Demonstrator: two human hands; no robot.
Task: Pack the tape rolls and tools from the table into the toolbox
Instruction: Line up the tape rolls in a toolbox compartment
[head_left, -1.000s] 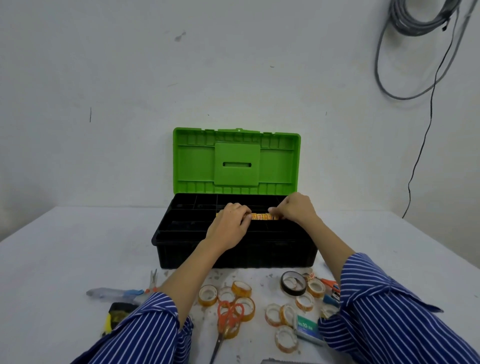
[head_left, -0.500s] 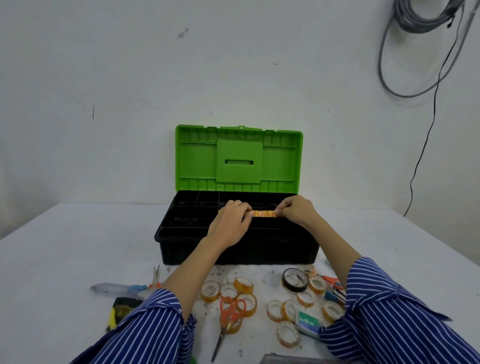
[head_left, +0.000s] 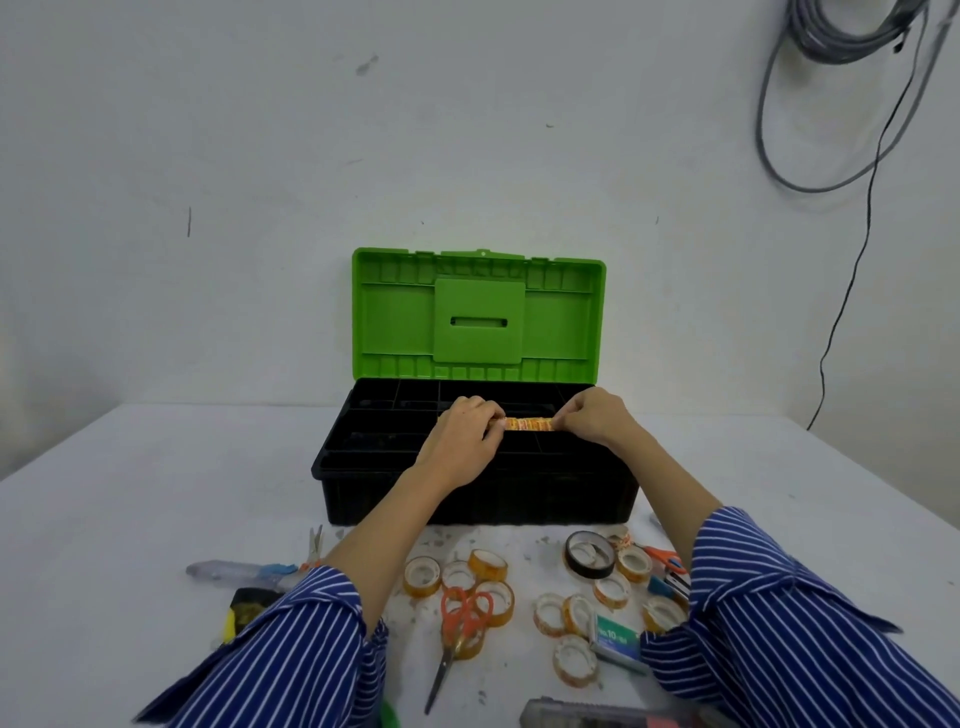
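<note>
We hold a stack of rolls (head_left: 528, 424) between both hands, left hand (head_left: 464, 439) and right hand (head_left: 597, 422) pinched on its ends, its long axis running left-right over the toolbox (head_left: 478, 499) tray; lowering it looks next.

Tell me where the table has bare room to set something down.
Bare table lies left of the toolbox, beyond the screwdriver. Another free patch lies right of the toolbox, past the right sleeve. The strip in front of the toolbox is crowded with tape rolls and orange scissors.
</note>
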